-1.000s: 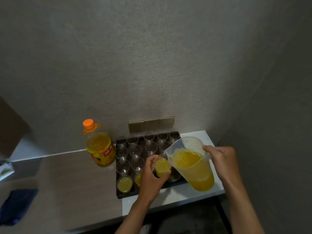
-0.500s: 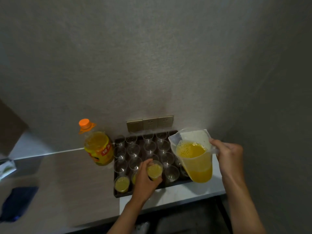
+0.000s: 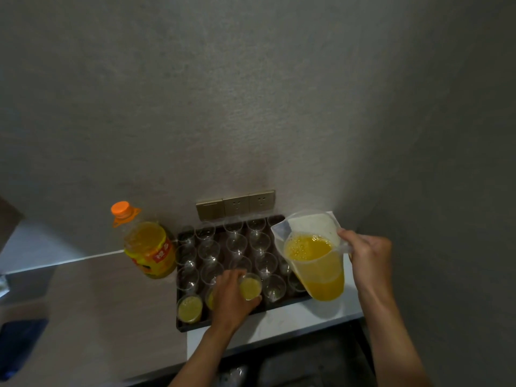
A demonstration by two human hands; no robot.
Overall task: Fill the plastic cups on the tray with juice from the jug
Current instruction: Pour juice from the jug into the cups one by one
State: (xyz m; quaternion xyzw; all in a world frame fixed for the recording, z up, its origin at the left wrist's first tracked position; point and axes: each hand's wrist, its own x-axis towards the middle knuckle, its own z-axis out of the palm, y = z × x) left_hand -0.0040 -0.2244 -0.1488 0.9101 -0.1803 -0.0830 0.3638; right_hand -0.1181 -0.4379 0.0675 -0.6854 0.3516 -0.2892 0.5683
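Note:
A dark tray [image 3: 284, 304] on the counter holds several clear plastic cups [image 3: 236, 244]. My left hand [image 3: 230, 298] grips a cup full of juice [image 3: 250, 287] in the tray's front row. One filled cup [image 3: 190, 308] stands at the front left corner, and another is partly hidden behind my left hand. My right hand [image 3: 368, 259] holds the handle of a clear jug [image 3: 314, 256] about half full of orange juice. The jug is nearly upright above the tray's right edge.
A large juice bottle [image 3: 148, 247] with an orange cap stands left of the tray. Wall sockets [image 3: 236, 205] sit behind the tray. The walls meet in a corner close on the right. A dark blue object [image 3: 19, 344] lies at the far left.
The jug has tipped back from pouring to nearly upright and moved right. My left hand has lowered the filled cup toward the tray's front row.

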